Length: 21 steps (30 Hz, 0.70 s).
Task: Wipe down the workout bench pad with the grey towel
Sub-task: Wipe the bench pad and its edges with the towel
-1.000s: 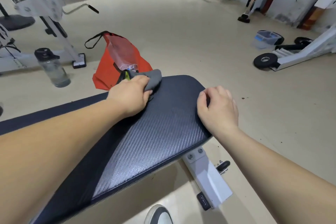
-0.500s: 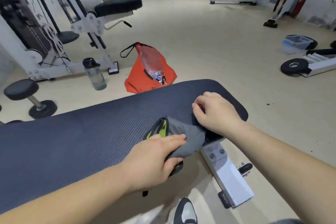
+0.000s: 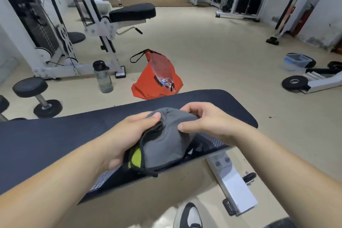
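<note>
The dark textured bench pad (image 3: 55,135) runs across the lower middle of the view. The grey towel (image 3: 166,142), with a yellow-green patch at its lower left, is bunched just above the pad's near edge. My left hand (image 3: 127,135) grips the towel's left side, thumb on top. My right hand (image 3: 203,120) pinches its upper right edge. Both hands hold it up off the pad.
An orange bag (image 3: 157,77) and a clear water bottle (image 3: 102,77) stand on the floor beyond the bench. White gym machines with a black seat (image 3: 132,12) lie at back left. Dumbbells (image 3: 37,96) at left, a weight plate (image 3: 294,82) at right. My shoe (image 3: 188,216) is below.
The towel came from the pad's far edge to the near edge. My right hand left the pad's end and took hold of the towel; both hands now lift it.
</note>
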Each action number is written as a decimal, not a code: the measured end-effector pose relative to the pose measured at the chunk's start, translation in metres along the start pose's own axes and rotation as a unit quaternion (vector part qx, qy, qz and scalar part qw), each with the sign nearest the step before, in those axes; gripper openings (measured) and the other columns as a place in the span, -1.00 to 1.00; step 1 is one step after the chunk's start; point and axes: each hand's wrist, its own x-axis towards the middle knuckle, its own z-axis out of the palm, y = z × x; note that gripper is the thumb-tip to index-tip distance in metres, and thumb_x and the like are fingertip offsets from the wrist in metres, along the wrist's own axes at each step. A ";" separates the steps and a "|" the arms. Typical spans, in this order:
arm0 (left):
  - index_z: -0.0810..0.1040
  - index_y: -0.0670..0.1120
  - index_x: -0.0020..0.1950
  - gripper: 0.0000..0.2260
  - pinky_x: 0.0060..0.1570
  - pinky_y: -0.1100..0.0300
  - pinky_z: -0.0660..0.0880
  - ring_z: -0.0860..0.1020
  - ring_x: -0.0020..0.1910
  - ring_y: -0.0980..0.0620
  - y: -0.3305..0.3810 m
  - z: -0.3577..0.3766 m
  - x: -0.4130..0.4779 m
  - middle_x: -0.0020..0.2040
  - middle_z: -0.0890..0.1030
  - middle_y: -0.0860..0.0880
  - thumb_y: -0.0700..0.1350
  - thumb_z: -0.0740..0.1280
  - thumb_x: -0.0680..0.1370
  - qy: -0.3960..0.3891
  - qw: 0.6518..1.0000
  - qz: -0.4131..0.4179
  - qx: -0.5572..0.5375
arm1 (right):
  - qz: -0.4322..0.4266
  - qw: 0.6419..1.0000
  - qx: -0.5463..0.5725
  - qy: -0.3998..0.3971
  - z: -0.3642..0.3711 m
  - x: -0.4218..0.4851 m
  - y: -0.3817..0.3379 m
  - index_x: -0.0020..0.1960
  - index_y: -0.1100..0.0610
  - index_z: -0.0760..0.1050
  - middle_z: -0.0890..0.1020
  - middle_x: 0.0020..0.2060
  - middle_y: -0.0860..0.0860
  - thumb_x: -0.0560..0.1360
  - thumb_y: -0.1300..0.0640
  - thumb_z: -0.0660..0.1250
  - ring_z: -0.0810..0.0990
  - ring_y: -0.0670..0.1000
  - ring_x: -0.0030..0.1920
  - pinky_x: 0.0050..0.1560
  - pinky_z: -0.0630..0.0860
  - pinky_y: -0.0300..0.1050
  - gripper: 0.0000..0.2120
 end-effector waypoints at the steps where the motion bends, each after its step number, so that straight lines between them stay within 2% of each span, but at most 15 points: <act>1: 0.68 -0.01 0.22 -0.74 0.13 0.02 0.62 0.72 0.09 -0.07 0.003 0.002 0.001 0.11 0.75 -0.07 0.00 0.25 0.67 -0.007 1.000 -0.007 -0.026 | 0.012 0.997 0.078 -0.011 -0.005 -0.001 0.000 0.08 0.19 0.65 0.69 -0.16 0.08 0.36 0.23 0.49 0.63 -0.01 -0.16 -0.09 0.63 -0.10 -0.71; 3: 0.71 -0.01 0.17 -0.73 0.00 0.09 0.66 0.73 0.06 -0.03 0.004 0.006 0.006 0.10 0.75 -0.05 0.00 0.23 0.68 -0.019 0.997 -0.017 -0.074 | 0.037 0.980 0.193 -0.015 -0.011 -0.002 0.000 0.24 0.24 0.58 0.66 -0.33 -0.03 0.38 0.35 0.40 0.59 -0.06 -0.27 -0.30 0.53 -0.25 -0.58; 4: 0.74 -0.02 0.12 -0.71 -0.06 0.11 0.68 0.74 0.02 -0.02 0.006 0.009 0.010 0.08 0.76 -0.05 0.01 0.23 0.68 -0.023 0.995 -0.019 -0.096 | 0.047 0.977 0.207 -0.005 -0.013 -0.002 0.001 0.31 0.22 0.54 0.63 -0.43 -0.09 0.42 0.42 0.36 0.58 -0.09 -0.34 -0.33 0.51 -0.25 -0.54; 6: 0.76 -0.07 0.06 -0.67 -0.07 0.07 0.68 0.75 -0.01 -0.06 0.007 0.013 0.024 0.06 0.76 -0.10 0.08 0.26 0.66 -0.022 0.992 -0.030 -0.118 | 0.087 0.975 0.201 0.036 -0.015 -0.002 0.004 0.35 0.11 0.52 0.60 -0.48 -0.09 0.50 0.48 0.31 0.58 -0.09 -0.38 -0.24 0.55 -0.15 -0.51; 7: 0.75 -0.09 0.09 -0.63 0.03 0.02 0.66 0.74 0.01 -0.11 0.007 0.016 0.033 0.07 0.75 -0.13 0.15 0.29 0.63 -0.019 0.992 -0.042 -0.118 | 0.100 0.975 0.183 0.072 -0.018 -0.001 0.007 0.33 0.05 0.55 0.64 -0.38 -0.04 0.49 0.44 0.34 0.62 -0.04 -0.32 -0.17 0.59 -0.07 -0.50; 8: 0.73 -0.09 0.14 -0.56 0.12 -0.03 0.62 0.73 0.05 -0.15 0.005 0.018 0.042 0.08 0.75 -0.15 0.23 0.30 0.59 -0.019 0.993 -0.052 -0.107 | 0.109 0.975 0.152 0.121 -0.022 0.001 0.011 0.31 -0.01 0.57 0.69 -0.19 0.02 0.43 0.38 0.39 0.67 0.02 -0.21 -0.09 0.65 0.01 -0.49; 10: 0.69 -0.05 0.19 -0.48 0.18 -0.07 0.59 0.72 0.06 -0.18 0.000 0.022 0.058 0.07 0.75 -0.12 0.35 0.32 0.52 -0.014 0.997 -0.057 -0.046 | 0.128 0.966 0.042 0.222 -0.036 0.004 0.025 0.34 -0.07 0.54 0.63 0.19 0.00 0.34 0.28 0.43 0.67 0.07 0.10 0.13 0.65 0.05 -0.40; 12: 0.61 -0.04 0.24 -0.40 0.10 -0.04 0.62 0.71 -0.03 -0.16 -0.011 0.028 0.073 0.04 0.72 -0.11 0.36 0.39 0.40 0.027 0.997 -0.027 0.066 | 0.133 0.947 -0.064 0.285 -0.049 0.001 0.036 0.48 -0.06 0.43 0.52 0.35 -0.04 0.39 0.26 0.37 0.56 0.03 0.31 0.25 0.54 -0.06 -0.33; 13: 0.57 -0.03 0.28 -0.39 0.09 0.00 0.61 0.68 -0.05 -0.08 -0.015 0.030 0.076 0.03 0.69 -0.05 0.32 0.42 0.37 0.047 0.991 -0.002 0.129 | 0.139 0.934 -0.113 0.310 -0.054 0.000 0.041 0.53 -0.04 0.36 0.50 0.41 0.00 0.40 0.23 0.32 0.51 0.05 0.38 0.32 0.50 -0.04 -0.30; 14: 0.54 0.00 0.31 -0.44 0.14 0.05 0.56 0.66 0.02 -0.02 -0.018 0.031 0.077 0.08 0.66 0.01 0.25 0.44 0.41 0.061 0.978 0.025 0.199 | 0.155 0.915 -0.173 0.329 -0.058 -0.001 0.046 0.56 -0.01 0.31 0.46 0.45 0.04 0.41 0.19 0.29 0.46 0.10 0.44 0.38 0.47 0.03 -0.29; 15: 0.52 0.04 0.34 -0.52 0.20 0.08 0.52 0.62 0.11 0.04 -0.018 0.032 0.078 0.15 0.64 0.05 0.18 0.43 0.48 0.070 0.960 0.054 0.265 | 0.179 0.893 -0.243 0.334 -0.060 -0.002 0.049 0.58 0.01 0.27 0.41 0.48 0.08 0.45 0.14 0.29 0.41 0.16 0.48 0.42 0.43 0.08 -0.30; 17: 0.52 0.05 0.37 -0.60 0.29 0.08 0.48 0.59 0.22 0.07 -0.017 0.030 0.079 0.25 0.62 0.07 0.09 0.40 0.55 0.084 0.918 0.107 0.372 | 0.219 0.857 -0.367 0.287 -0.056 -0.004 0.052 0.59 0.01 0.25 0.28 0.54 0.11 0.54 -0.02 0.30 0.27 0.20 0.54 0.48 0.35 0.12 -0.37; 19: 0.55 0.04 0.35 -0.64 0.29 0.09 0.47 0.57 0.25 0.07 -0.018 0.026 0.080 0.25 0.60 0.08 0.06 0.38 0.57 0.087 0.886 0.138 0.435 | 0.231 0.853 -0.427 0.192 -0.039 -0.003 0.047 0.53 -0.02 0.33 0.23 0.58 0.10 0.57 -0.22 0.23 0.21 0.20 0.56 0.49 0.31 0.15 -0.42; 21: 0.57 0.02 0.33 -0.66 0.26 0.11 0.46 0.55 0.25 0.05 -0.022 0.020 0.084 0.25 0.58 0.08 0.05 0.37 0.57 0.091 0.863 0.158 0.471 | 0.239 0.844 -0.469 0.103 -0.020 0.001 0.048 0.52 0.00 0.32 0.28 0.56 0.10 0.57 -0.35 0.13 0.24 0.20 0.55 0.49 0.28 0.24 -0.35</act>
